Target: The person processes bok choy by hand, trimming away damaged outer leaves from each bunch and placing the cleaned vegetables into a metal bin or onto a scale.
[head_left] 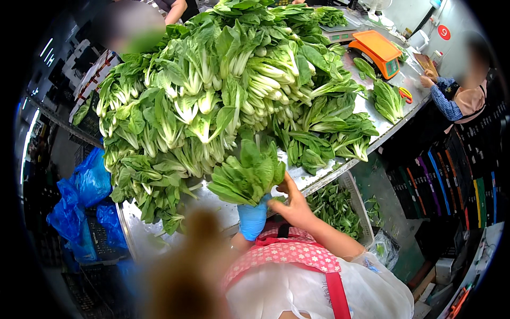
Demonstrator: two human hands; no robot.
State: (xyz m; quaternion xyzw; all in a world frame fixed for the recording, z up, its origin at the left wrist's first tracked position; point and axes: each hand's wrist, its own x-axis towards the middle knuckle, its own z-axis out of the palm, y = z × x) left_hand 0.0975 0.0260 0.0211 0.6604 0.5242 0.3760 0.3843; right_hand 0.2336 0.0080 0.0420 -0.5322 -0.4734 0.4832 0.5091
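Note:
My left hand (252,219), in a blue glove, is wrapped round the base of a leafy green bunch (248,178), its leaves fanning out above the glove. The stem end is hidden in the hand. To the right, my bare right hand (295,206) is open, thumb and fingers apart, close to the glove and the lower leaves. Whether its fingertips touch them, I cannot tell. Just beyond both hands, a tall heap of leafy greens with pale stems (202,101) covers much of the metal table (223,208).
An orange scale (376,50) and orange-handled scissors (405,95) lie at the far right. Blue plastic bags (87,186) hang at the left. A crate (357,204) of loose leaves stands below the table edge. One co-worker (467,95) is at the right, another beyond the heap.

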